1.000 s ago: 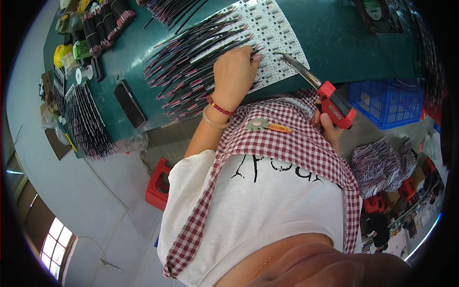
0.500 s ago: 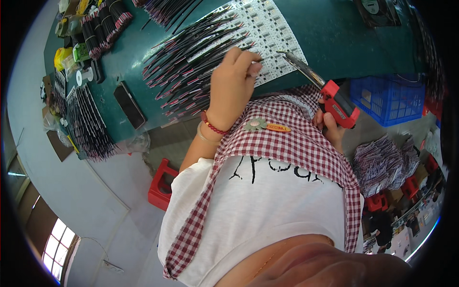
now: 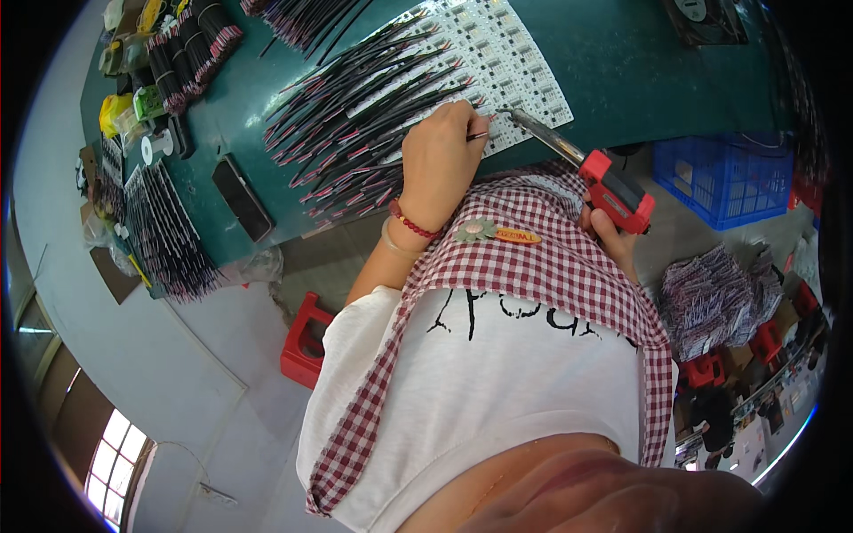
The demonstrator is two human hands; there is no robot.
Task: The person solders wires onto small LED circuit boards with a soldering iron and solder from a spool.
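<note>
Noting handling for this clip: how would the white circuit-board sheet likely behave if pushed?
Lying flat on the green table, the sheet would probably slide rather than tip. It looks thin, so may flex. Black wires lying over it could drag along.

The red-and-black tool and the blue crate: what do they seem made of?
Tool body: smooth, probably hard plastic, from its moulded shape; tool barrel: likely polished metal, from its silvery shine. Crate: likely moulded plastic, from its uniform blue, slotted walls.

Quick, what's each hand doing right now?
Left hand: closed, pinching a thin dark wire.
Right hand: closed, holding the red-and-black soldering tool.
</note>
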